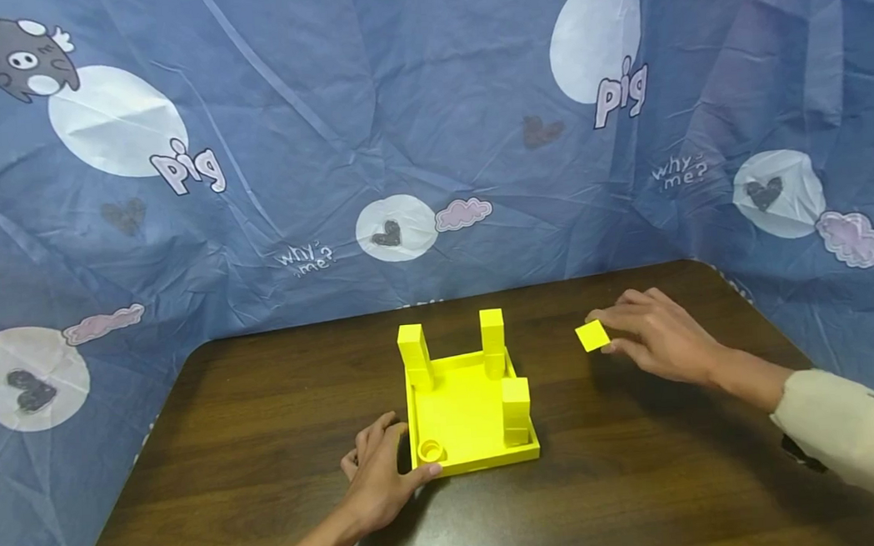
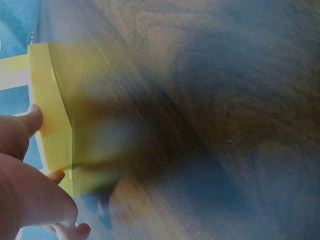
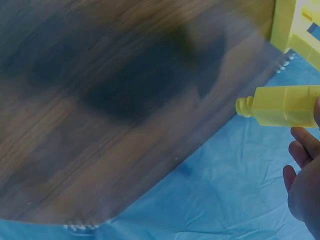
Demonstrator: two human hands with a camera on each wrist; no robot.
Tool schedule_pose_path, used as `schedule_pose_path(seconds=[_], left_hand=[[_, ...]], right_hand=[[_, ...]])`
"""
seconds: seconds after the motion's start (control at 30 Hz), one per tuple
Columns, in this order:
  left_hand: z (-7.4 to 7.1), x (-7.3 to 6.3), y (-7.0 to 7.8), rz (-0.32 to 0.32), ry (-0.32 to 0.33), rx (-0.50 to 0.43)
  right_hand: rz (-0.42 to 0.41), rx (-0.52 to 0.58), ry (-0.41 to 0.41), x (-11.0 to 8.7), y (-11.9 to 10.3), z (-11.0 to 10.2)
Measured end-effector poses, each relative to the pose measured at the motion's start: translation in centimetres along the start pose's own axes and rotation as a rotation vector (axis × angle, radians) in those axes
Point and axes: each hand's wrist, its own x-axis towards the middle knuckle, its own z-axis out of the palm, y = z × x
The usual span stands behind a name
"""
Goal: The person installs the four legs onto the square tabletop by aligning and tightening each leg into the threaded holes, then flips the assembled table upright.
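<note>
A yellow square base point(image 1: 461, 413) with a low rim lies on the table. Three yellow square legs stand upright in its corners: back left point(image 1: 414, 354), back right point(image 1: 493, 336) and front right point(image 1: 516, 406). At the front left corner a round socket point(image 1: 430, 450) shows bare. My left hand point(image 1: 378, 477) grips that corner, thumb on the front wall and fingers along the left side. Off to the right, my right hand point(image 1: 655, 339) holds another yellow leg point(image 3: 285, 106) above the table, pinched between thumb and fingers. Its narrow threaded end point(image 3: 245, 106) shows in the right wrist view.
The brown wooden table point(image 1: 287, 407) has rounded back corners. Behind it and at both sides hangs a blue cloth point(image 1: 309, 147) printed with pigs, hearts and clouds.
</note>
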Motion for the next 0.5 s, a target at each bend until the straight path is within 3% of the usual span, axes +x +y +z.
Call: schedule_pose_path(seconds=[0.3,0.5], left_hand=[[0.0,-0.1,0.2,-0.001,0.0,0.002],[-0.1,-0.2,0.4,0.004,-0.007,-0.002]], right_hand=[[0.271,0.195,-0.033,1.0,-2.2,-0.4],[0.354,0.356,0.002,2.2,-3.3,-0.7]])
